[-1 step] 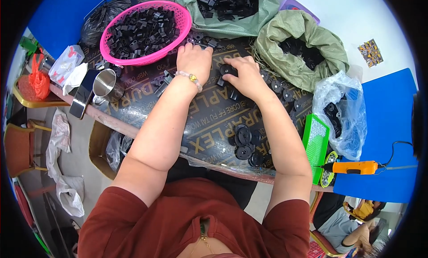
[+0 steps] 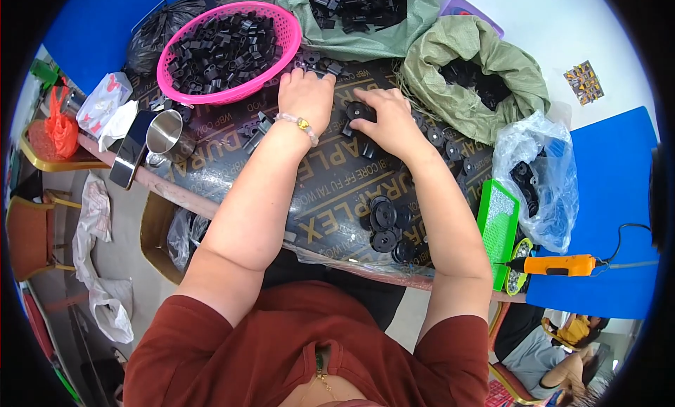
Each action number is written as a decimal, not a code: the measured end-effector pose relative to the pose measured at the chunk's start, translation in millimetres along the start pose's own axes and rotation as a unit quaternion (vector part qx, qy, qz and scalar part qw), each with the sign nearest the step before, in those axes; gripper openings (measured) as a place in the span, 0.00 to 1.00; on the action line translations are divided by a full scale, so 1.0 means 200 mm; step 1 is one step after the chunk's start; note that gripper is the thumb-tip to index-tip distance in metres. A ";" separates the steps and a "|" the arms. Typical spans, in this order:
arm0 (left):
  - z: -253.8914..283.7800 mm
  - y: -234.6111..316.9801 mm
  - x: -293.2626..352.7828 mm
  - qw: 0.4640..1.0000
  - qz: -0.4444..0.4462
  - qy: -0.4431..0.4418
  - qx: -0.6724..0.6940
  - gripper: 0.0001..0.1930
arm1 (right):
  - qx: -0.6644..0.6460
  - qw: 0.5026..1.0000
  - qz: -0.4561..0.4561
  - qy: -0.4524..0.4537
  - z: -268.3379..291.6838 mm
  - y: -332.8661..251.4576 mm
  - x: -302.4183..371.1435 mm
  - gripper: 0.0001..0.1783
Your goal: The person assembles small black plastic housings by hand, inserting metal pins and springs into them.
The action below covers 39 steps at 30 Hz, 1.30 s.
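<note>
My right hand point(image 2: 388, 120) has its thumb and forefinger closed round a round black plastic part point(image 2: 360, 111) with a small hole in its middle. A smaller black piece point(image 2: 368, 150) lies on the dark table just below that hand. My left hand point(image 2: 306, 95) rests palm down beside the pink basket, fingers bent down and away, their tips hidden; what lies beneath them does not show. Small black pieces point(image 2: 329, 65) lie scattered just beyond it. More round black parts point(image 2: 436, 136) run in a row right of my right hand, and a further group point(image 2: 384, 214) lies near the front edge.
A pink basket point(image 2: 163, 76) and two woven sacks point(image 2: 430, 43) hold black parts at the back. At right stand a clear bag point(image 2: 560, 210), a green tray point(image 2: 492, 224) of small metal bits and an orange electric screwdriver point(image 2: 571, 265). A metal mug point(image 2: 166, 134) and a phone point(image 2: 132, 148) sit left.
</note>
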State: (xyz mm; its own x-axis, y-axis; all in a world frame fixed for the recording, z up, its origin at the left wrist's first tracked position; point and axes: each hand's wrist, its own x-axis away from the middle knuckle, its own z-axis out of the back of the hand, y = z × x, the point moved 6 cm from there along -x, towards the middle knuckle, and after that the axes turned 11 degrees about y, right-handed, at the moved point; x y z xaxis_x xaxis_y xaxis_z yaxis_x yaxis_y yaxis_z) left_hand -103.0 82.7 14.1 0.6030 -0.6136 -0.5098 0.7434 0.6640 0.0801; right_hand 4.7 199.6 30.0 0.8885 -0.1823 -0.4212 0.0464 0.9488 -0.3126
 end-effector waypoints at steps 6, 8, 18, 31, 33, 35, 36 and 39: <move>0.19 0.04 -0.02 0.971 0.060 0.056 0.224 0.19 | -0.038 0.998 -0.014 0.053 0.42 0.00 0.19 0.21; 0.24 0.09 -0.02 0.916 0.084 0.103 0.377 0.24 | -0.036 0.997 -0.060 0.031 0.55 0.03 0.37 0.09; 0.20 0.49 0.19 0.576 0.190 -0.212 0.767 0.22 | 0.064 0.983 -0.171 -0.009 0.62 0.10 1.07 0.04; 0.10 0.65 0.33 0.516 0.188 -0.297 0.781 0.31 | 0.008 0.983 -0.153 0.098 0.59 0.11 1.04 0.06; 0.11 0.66 0.35 0.493 0.186 -0.307 0.792 0.31 | -0.034 0.977 -0.130 0.168 0.66 0.03 0.92 0.07; 0.11 0.67 0.35 0.497 0.180 -0.319 0.787 0.30 | -0.073 0.968 -0.156 0.181 0.66 0.01 0.83 0.05; 0.11 0.68 0.36 0.500 0.175 -0.332 0.781 0.30 | -0.091 0.965 -0.157 0.187 0.65 0.01 0.79 0.04; 0.10 0.68 0.35 0.515 0.169 -0.327 0.774 0.29 | -0.117 0.966 -0.138 0.183 0.61 -0.02 0.65 0.04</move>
State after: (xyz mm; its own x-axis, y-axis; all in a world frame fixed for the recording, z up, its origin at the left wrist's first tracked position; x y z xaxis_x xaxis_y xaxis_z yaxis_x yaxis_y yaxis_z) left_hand 45.8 121.1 6.2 0.3669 -0.9232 0.1146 -0.4012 -0.0459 0.9148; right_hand 176.1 203.7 79.6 0.6346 -0.5392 -0.5536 0.1157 0.7746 -0.6218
